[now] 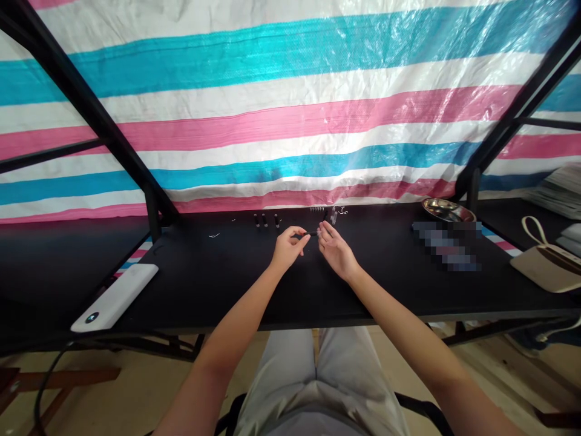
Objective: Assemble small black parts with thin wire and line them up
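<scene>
My left hand (288, 249) pinches a small black tube (310, 234) between thumb and fingers, just above the black table. At the tube's right end, my right hand (336, 251) has its fingertips pressed together around what looks like a pale tip. The fingers partly hide that end. Behind my left hand, several short black tubes with clear ends (264, 220) stand in a loose row. Beyond my right hand are another dark piece (325, 215), a clear piece (334, 215), a row of small pale parts (316, 209) and white curly bits (343, 211).
A shiny metal dish (448, 210) lies at the back right, behind a blurred-out item (447, 245). A beige pouch (547, 263) rests farther right. At the left is a white power bank-like box (115, 297). A striped sheet (290, 121) hangs behind, between black frame bars (91, 109).
</scene>
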Demonstrator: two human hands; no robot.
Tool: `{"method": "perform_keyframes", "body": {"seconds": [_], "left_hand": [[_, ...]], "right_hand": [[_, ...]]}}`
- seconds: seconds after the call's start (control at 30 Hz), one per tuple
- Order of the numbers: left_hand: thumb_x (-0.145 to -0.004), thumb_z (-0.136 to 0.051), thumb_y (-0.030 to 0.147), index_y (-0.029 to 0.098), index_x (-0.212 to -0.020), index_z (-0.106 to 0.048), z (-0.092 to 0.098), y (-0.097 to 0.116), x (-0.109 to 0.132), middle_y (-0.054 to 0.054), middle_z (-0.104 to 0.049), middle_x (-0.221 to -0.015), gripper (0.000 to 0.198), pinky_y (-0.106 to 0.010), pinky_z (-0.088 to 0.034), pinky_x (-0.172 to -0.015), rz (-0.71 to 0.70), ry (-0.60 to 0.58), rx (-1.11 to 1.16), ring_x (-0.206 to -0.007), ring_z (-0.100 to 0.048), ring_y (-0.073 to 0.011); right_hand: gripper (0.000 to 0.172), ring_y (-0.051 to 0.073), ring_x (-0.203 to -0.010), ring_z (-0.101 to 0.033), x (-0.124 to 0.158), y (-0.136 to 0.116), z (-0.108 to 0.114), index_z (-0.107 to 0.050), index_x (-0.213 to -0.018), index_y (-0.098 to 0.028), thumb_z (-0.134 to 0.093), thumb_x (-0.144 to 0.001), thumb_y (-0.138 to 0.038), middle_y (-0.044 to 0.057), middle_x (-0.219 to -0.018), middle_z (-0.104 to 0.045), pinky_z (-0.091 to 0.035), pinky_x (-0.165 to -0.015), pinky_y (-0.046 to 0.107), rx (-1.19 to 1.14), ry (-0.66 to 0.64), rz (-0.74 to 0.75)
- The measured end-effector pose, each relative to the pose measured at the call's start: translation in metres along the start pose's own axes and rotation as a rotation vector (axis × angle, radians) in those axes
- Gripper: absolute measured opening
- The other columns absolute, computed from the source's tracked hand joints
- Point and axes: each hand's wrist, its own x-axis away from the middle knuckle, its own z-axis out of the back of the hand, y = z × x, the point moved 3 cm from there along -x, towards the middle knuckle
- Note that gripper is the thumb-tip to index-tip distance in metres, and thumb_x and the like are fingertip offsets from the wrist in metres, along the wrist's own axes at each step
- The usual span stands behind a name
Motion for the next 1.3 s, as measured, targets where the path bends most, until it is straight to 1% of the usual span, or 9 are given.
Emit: {"method": "perform_keyframes", "body": {"seconds": [0.17, 0.53, 0.67, 0.83, 1.1, 1.3], "left_hand": [[-0.070, -0.065, 0.036, 0.016, -0.084, -0.060, -0.0013, 0.0003, 0.0022, 0.000, -0.059, -0.080, 0.025, -0.017, -0.037, -0.037, -0.017, 0.017, -0.035, -0.038, -0.049, -0.0023], [-0.071, -0.064, 0.038, 0.017, -0.084, -0.062, -0.0009, 0.0025, 0.0049, 0.000, -0.062, -0.075, 0.025, -0.017, -0.039, -0.040, -0.046, 0.036, -0.092, -0.038, -0.050, -0.0033], [-0.071, -0.064, 0.037, 0.017, -0.084, -0.062, -0.0011, 0.0024, 0.0055, 0.001, -0.061, -0.070, 0.024, -0.017, -0.039, -0.040, -0.040, 0.029, -0.117, -0.038, -0.050, -0.0041], [-0.071, -0.064, 0.038, 0.017, -0.083, -0.062, -0.0017, 0.0025, 0.0063, 0.003, -0.059, -0.064, 0.024, -0.018, -0.039, -0.041, -0.032, 0.024, -0.131, -0.038, -0.050, -0.0046], [-0.071, -0.063, 0.040, 0.017, -0.085, -0.062, -0.0022, 0.0000, 0.0058, 0.003, -0.058, -0.059, 0.027, -0.018, -0.040, -0.042, -0.027, 0.013, -0.157, -0.039, -0.051, -0.0060], [-0.071, -0.063, 0.039, 0.018, -0.085, -0.062, -0.0014, -0.0027, 0.0049, 0.003, -0.055, -0.055, 0.025, -0.019, -0.040, -0.042, -0.015, 0.015, -0.151, -0.038, -0.051, -0.0067]], "right_hand": [[0.052, 0.016, -0.131, -0.032, -0.0005, 0.0019, 0.0020, -0.055, -0.111, -0.032, -0.053, -0.061, -0.017, -0.004, -0.140, -0.040, -0.035, -0.100, 0.034, 0.061, -0.013, 0.000], [0.054, 0.016, -0.131, -0.031, 0.0002, 0.0020, 0.0036, -0.056, -0.111, -0.031, -0.051, -0.060, -0.014, -0.003, -0.139, -0.042, -0.024, -0.108, 0.037, 0.060, -0.058, 0.009], [0.055, 0.016, -0.132, -0.030, 0.0013, 0.0009, 0.0029, -0.057, -0.111, -0.031, -0.050, -0.059, -0.014, -0.004, -0.138, -0.043, -0.022, -0.109, 0.037, 0.070, -0.077, 0.011], [0.056, 0.017, -0.132, -0.030, 0.0015, 0.0007, 0.0031, -0.056, -0.112, -0.031, -0.050, -0.060, -0.014, -0.004, -0.138, -0.042, -0.022, -0.108, 0.038, 0.094, -0.087, 0.013], [0.055, 0.016, -0.132, -0.029, 0.0020, 0.0017, 0.0039, -0.057, -0.112, -0.029, -0.051, -0.060, -0.013, -0.002, -0.138, -0.042, -0.020, -0.110, 0.036, 0.053, -0.110, 0.010], [0.052, 0.017, -0.132, -0.031, 0.0019, 0.0002, 0.0017, -0.056, -0.113, -0.031, -0.054, -0.062, -0.016, -0.001, -0.139, -0.041, -0.027, -0.107, 0.037, 0.119, -0.092, 0.023]]}}
